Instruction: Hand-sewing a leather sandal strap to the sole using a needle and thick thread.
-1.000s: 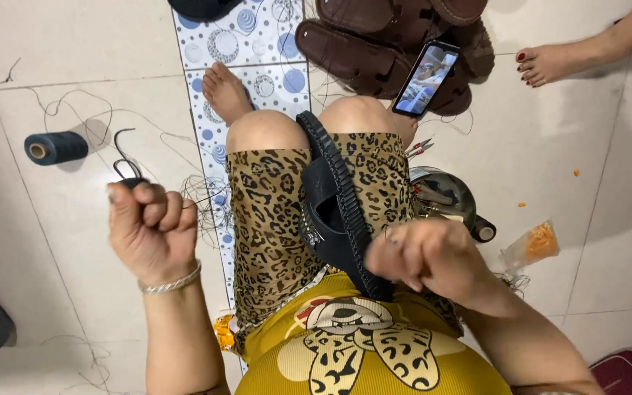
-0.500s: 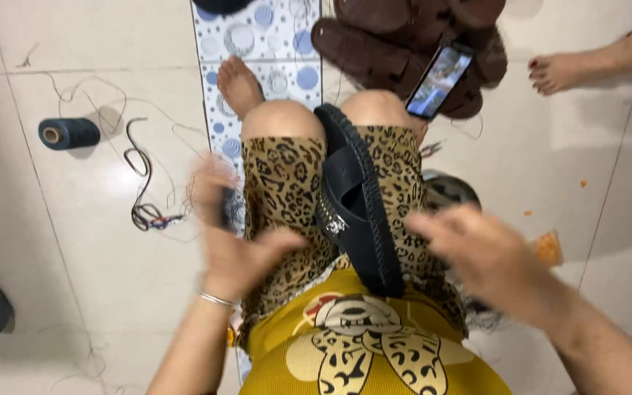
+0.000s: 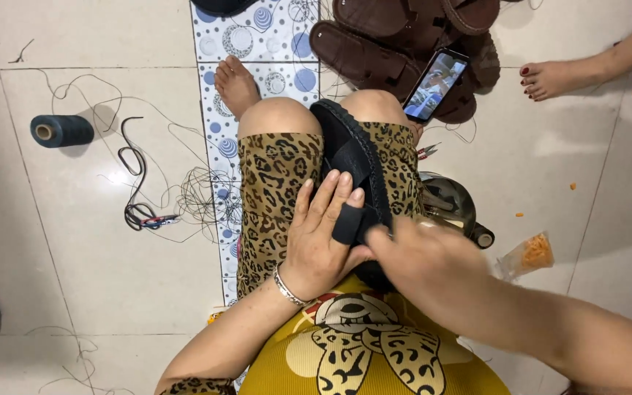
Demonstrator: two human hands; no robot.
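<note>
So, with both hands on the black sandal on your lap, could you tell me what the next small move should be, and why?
Probably keep the left hand pressing the strap flat on the black sandal while the right hand works at the strap's end. The sandal lies loose along the lap, the left fingers already cover the strap, and the right hand is blurred, so its exact grip is unclear.

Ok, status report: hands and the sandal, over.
Left hand flat on black sandal in lap. Right hand pinching its strap. Nothing blocking.
</note>
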